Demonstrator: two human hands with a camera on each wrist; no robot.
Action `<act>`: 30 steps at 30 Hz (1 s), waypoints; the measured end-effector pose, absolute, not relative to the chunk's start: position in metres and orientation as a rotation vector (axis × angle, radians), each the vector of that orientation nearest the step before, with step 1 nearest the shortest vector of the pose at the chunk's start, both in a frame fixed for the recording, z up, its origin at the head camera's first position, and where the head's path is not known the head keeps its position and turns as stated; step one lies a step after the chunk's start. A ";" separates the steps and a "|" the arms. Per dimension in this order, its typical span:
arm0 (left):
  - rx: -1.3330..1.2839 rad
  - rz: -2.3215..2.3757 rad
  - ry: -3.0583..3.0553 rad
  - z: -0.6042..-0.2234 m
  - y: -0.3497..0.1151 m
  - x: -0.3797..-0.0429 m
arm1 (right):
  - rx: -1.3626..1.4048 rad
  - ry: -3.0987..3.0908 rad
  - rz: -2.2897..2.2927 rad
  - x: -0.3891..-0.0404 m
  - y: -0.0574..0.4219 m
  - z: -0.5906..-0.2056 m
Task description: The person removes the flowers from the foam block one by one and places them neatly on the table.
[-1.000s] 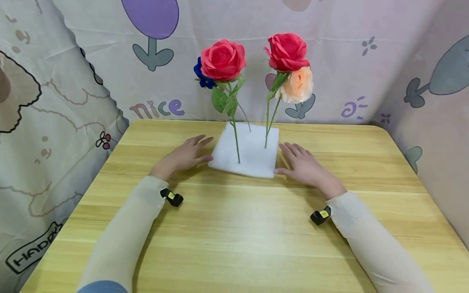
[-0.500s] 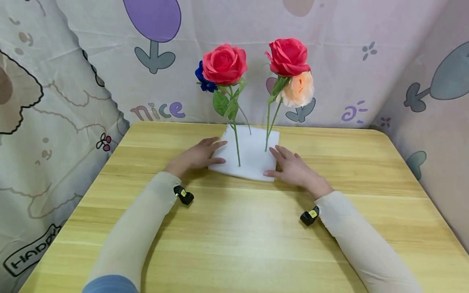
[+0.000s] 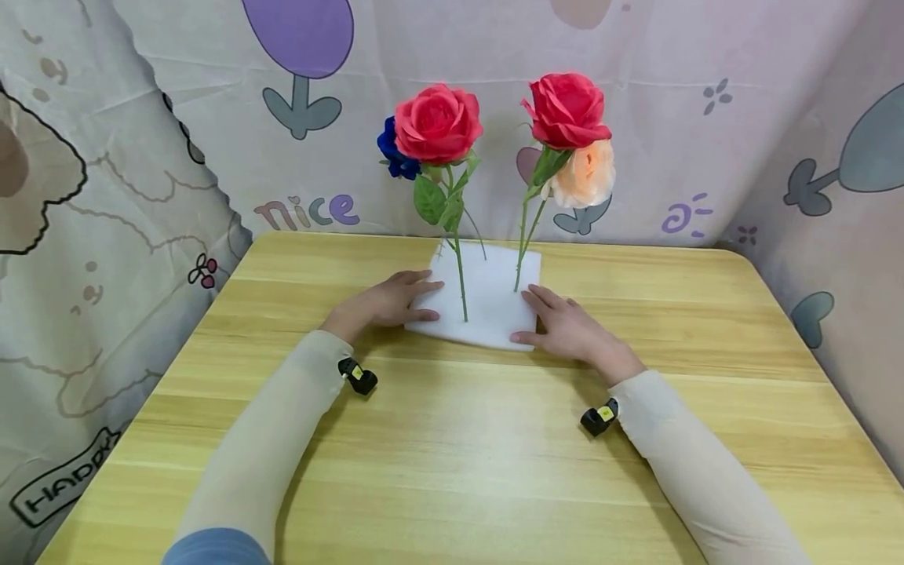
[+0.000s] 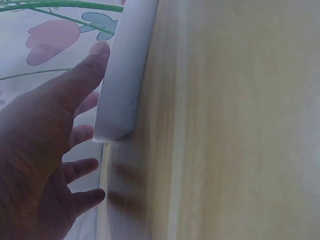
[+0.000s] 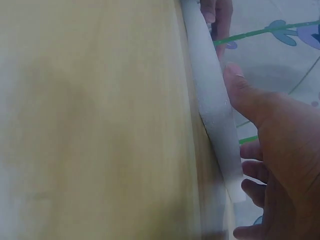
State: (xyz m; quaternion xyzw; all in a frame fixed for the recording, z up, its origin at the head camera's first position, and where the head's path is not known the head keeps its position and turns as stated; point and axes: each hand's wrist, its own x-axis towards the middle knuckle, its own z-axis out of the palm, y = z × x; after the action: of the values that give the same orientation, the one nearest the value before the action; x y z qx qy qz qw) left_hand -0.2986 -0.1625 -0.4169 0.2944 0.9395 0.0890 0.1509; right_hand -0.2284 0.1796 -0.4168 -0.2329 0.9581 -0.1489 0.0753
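Observation:
A white foam block lies on the table with artificial flowers standing in it. A red rose rises on the left, a blue flower partly behind it. On the right, another red rose overlaps a peach flower. My left hand rests on the block's left edge, fingers spread; in the left wrist view its thumb touches the top by the near edge. My right hand rests on the right edge, fingers extended, its thumb on the foam. Neither hand grips a stem.
The light wooden table extends toward me in front of the block. Behind it hangs a printed curtain, close to the blooms. A small black camera sits on the left wrist and another camera on the right.
Both hands have moved inward from beside the foam block onto its edges. Within the last half second they have barely moved. The right-hand flowers appear shifted slightly right.

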 end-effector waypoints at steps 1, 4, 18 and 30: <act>0.844 0.260 2.695 -0.416 -0.162 -0.297 | -0.700 2.871 -0.442 -0.228 0.181 -0.417; 0.857 0.262 2.692 -0.415 -0.160 -0.291 | -0.712 2.859 -0.438 -0.228 0.186 -0.418; 0.908 0.245 2.699 -0.414 -0.139 -0.260 | -0.752 2.795 -0.524 -0.218 0.214 -0.419; 0.963 0.237 2.714 -0.408 -0.131 -0.248 | -0.788 2.774 -0.592 -0.214 0.221 -0.418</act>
State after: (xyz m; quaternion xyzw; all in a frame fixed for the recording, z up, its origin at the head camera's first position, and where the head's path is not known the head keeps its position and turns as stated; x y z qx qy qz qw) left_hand -0.2476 -0.1311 -0.4079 0.3308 0.9317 0.0814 0.1257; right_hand -0.2135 0.2212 -0.4183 -0.2663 0.9377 -0.2001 0.0986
